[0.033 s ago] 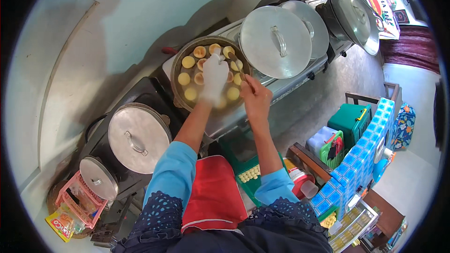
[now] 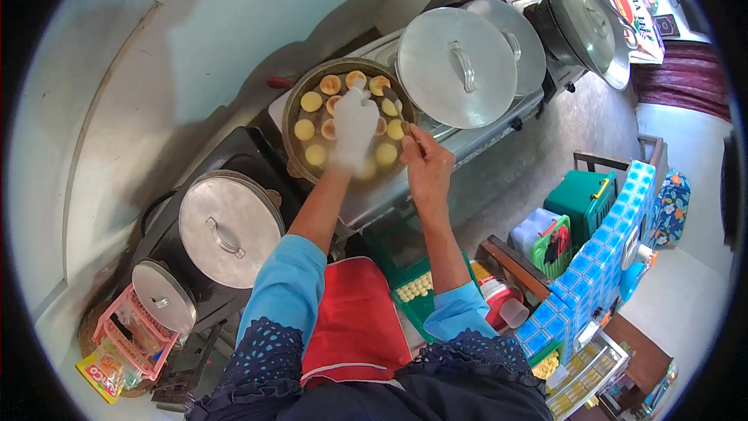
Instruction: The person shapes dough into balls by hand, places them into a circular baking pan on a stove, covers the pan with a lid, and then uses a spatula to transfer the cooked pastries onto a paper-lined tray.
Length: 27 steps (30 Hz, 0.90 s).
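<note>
In the round pan [image 2: 291, 136], several small round pastries lie spread out, some with browned tops like this pastry [image 2: 330, 84], others pale yellow like this pastry [image 2: 311, 101]. My left hand [image 2: 356, 129], in a white glove, reaches across the pan. Its fingers are bunched against a browned pastry [image 2: 355, 77] near the far rim; steam and the glove hide what is between them. My bare right hand [image 2: 428, 164] is closed round the handle of a small spatula [image 2: 396, 107]. The spatula's dark blade rests among the pastries on the right side of the pan.
Beside the pan on the right lean large metal lids [image 2: 456, 66]. A lidded pot [image 2: 231, 230] stands on the black stove to the left. Below my right forearm is a green tray [image 2: 421, 308] of small pale dough balls. A blue-tiled table [image 2: 580, 273] stands at right.
The spatula blade sits slightly lower and farther right among the pastries. My left hand stays at the far part of the pan.
</note>
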Each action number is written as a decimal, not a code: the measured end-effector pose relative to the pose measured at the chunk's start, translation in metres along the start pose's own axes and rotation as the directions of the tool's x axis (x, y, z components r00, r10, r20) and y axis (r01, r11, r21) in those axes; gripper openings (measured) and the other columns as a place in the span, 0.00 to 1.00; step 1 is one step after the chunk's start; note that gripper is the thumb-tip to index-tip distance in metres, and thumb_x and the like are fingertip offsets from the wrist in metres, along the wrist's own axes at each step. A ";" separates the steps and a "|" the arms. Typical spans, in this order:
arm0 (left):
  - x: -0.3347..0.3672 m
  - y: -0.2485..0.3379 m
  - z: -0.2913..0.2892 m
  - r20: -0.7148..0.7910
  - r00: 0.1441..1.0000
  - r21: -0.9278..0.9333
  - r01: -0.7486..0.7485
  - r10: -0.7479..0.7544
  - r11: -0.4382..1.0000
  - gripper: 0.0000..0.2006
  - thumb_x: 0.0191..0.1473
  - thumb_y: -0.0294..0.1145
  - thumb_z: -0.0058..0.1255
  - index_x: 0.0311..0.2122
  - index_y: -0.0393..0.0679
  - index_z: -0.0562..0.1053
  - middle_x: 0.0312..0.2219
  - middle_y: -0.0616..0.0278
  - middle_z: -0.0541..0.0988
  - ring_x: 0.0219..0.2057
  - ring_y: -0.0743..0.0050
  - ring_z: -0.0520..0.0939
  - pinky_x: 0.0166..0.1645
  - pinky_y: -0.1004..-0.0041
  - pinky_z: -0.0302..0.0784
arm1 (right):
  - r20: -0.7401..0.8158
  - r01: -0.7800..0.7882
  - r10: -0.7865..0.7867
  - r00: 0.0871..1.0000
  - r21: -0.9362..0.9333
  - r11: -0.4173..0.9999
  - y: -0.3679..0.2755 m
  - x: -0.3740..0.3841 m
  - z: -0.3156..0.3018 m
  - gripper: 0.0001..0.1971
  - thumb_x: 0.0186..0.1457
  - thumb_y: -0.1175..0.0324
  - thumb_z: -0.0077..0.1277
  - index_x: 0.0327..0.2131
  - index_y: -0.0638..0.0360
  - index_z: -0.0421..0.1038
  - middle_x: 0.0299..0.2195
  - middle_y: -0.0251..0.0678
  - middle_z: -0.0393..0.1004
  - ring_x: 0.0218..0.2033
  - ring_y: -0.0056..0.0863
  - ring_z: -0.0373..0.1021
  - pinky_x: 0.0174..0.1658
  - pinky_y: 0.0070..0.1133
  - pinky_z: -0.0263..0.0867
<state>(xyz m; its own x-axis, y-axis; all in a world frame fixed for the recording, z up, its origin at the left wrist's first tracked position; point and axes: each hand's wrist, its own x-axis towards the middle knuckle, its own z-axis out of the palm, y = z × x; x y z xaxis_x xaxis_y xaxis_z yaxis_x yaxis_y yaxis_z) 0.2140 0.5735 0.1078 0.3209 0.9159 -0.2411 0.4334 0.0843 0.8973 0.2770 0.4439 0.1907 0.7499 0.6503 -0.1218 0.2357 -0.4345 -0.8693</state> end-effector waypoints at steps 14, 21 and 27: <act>-0.027 0.006 0.019 0.010 0.995 0.098 -0.105 0.104 0.990 0.17 0.54 0.30 0.45 0.48 0.34 0.72 0.27 0.44 0.78 0.31 0.44 0.80 0.36 0.56 0.73 | -0.112 -0.127 0.120 0.986 -0.052 0.991 -0.004 -0.029 -0.016 0.16 0.56 0.69 0.52 0.47 0.63 0.75 0.23 0.44 0.78 0.26 0.22 0.75 0.32 0.22 0.69; -0.060 0.023 0.011 0.065 0.987 0.120 -0.154 0.147 0.981 0.17 0.55 0.30 0.44 0.48 0.33 0.73 0.25 0.40 0.78 0.30 0.43 0.79 0.35 0.54 0.72 | -0.102 0.060 -0.115 0.988 -0.431 0.900 0.023 -0.038 -0.022 0.14 0.56 0.69 0.51 0.44 0.63 0.74 0.29 0.52 0.77 0.30 0.51 0.74 0.34 0.38 0.69; -0.072 0.022 0.021 0.084 0.995 0.143 -0.063 0.051 0.988 0.19 0.56 0.31 0.44 0.53 0.38 0.72 0.24 0.42 0.77 0.29 0.44 0.79 0.34 0.57 0.72 | -0.056 -0.255 0.253 0.966 -0.053 0.965 0.006 -0.054 -0.029 0.14 0.57 0.72 0.51 0.46 0.65 0.74 0.30 0.44 0.79 0.24 0.30 0.75 0.31 0.26 0.70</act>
<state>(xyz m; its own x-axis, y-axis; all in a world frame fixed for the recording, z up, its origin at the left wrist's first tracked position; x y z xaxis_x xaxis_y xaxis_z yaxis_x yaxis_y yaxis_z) 0.2180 0.5011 0.1371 0.4125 0.8828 -0.2249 0.5281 -0.0306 0.8486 0.2559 0.3880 0.2060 0.8183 0.4837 -0.3104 0.0688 -0.6186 -0.7827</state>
